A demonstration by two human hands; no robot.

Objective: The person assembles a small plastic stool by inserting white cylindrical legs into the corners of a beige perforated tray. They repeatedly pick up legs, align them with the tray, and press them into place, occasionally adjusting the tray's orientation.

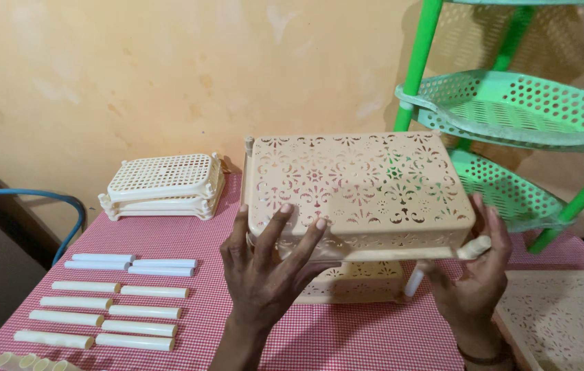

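- The left hand [264,264] grips the near-left edge of a beige perforated tray [357,185], fingers spread up over its patterned face.
- The right hand [474,275] holds the tray's near-right corner, thumb behind a short white tube [414,282] that hangs below the corner; whether the hand pinches that tube or only steadies it I cannot tell.
- The tray is held tilted toward the camera, above a second beige tray [353,282] that rests on the red-checked surface [347,336].
- A row of loose tubes [110,302] lies to the left, well apart, with a stack of cream trays [163,185] behind them; a green rack [511,110] stands to the right.
- Risk: held by one edge only, the tilted tray could swing down and knock the tray beneath.
- Risk: if the tube is not seated in its corner socket, it may drop out and roll off the surface.
- Risk: forcing a skewed tube could crack the thin lattice corner.
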